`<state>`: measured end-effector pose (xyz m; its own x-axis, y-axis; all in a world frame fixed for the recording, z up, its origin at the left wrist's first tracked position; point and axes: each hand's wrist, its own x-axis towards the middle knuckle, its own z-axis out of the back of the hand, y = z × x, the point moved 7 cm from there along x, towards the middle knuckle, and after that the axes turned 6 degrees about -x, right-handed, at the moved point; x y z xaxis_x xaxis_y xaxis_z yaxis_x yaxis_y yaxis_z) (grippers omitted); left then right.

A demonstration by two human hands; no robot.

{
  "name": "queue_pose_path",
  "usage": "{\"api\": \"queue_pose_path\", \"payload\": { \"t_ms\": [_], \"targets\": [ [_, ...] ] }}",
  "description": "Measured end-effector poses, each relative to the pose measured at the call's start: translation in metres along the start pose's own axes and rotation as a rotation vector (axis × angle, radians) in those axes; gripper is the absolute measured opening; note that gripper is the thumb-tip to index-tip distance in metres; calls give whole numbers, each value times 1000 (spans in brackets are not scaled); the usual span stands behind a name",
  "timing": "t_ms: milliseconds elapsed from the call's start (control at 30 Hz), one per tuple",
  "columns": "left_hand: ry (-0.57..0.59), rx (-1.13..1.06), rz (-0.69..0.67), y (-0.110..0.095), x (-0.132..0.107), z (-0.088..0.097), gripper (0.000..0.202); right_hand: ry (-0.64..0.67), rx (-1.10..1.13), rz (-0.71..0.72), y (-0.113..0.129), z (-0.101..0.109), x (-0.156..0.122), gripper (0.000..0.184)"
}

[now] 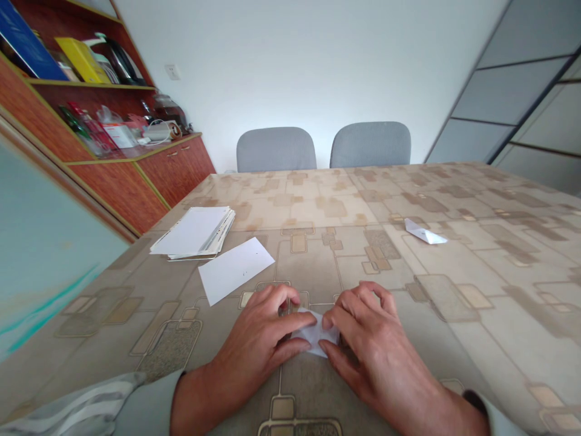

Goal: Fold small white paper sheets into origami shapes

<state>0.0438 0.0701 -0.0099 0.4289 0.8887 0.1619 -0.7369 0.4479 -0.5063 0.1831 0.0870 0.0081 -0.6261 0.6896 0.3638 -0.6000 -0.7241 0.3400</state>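
A small folded piece of white paper (314, 334) lies low over the table between my two hands, near the front middle. My left hand (267, 333) has its thumb and forefinger on the paper's left side. On the right side, my right hand (363, 330) pinches the paper with thumb and fingers. Parts of the paper are hidden under the fingertips. Beyond my left hand lies a flat white sheet (236, 270) with a few small dark marks. A folded white paper piece (425, 232) rests farther off to the right.
A stack of white paper (194, 232) sits on the left of the patterned table (318, 254). Two grey chairs (276, 149) stand behind the far edge. A wooden cabinet (172, 166) with bottles, boxes and a kettle is at the far left.
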Motion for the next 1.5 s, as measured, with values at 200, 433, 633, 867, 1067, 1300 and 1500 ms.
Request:
{"api": "queue_pose_path", "payload": {
  "t_ms": [200, 433, 633, 867, 1067, 1300, 1500],
  "targets": [
    [-2, 64, -29, -2, 0, 1, 21, 72, -127, -58, -10, -16, -3, 8],
    [37, 280, -183, -12, -2, -9, 28, 125, -59, -160, -24, -4, 0, 12],
    [69, 262, -269, -18, 0, -9, 33, 106, -13, -120, -23, 0, 0, 22],
    [74, 220, -179, -11, 5, -2, 29, 77, -27, -50, -12, -4, -3, 11],
    [33, 142, -31, 3, 4, 8, 35, 92, -46, -9, -8, 1, -2, 17],
    [38, 148, -31, 4, 4, 6, 37, 132, -94, 238, 14, -1, -9, 25],
    [56, 181, -36, 1, 6, 7, 36, 129, -96, 238, 12, -2, -19, 24]
  ]
}}
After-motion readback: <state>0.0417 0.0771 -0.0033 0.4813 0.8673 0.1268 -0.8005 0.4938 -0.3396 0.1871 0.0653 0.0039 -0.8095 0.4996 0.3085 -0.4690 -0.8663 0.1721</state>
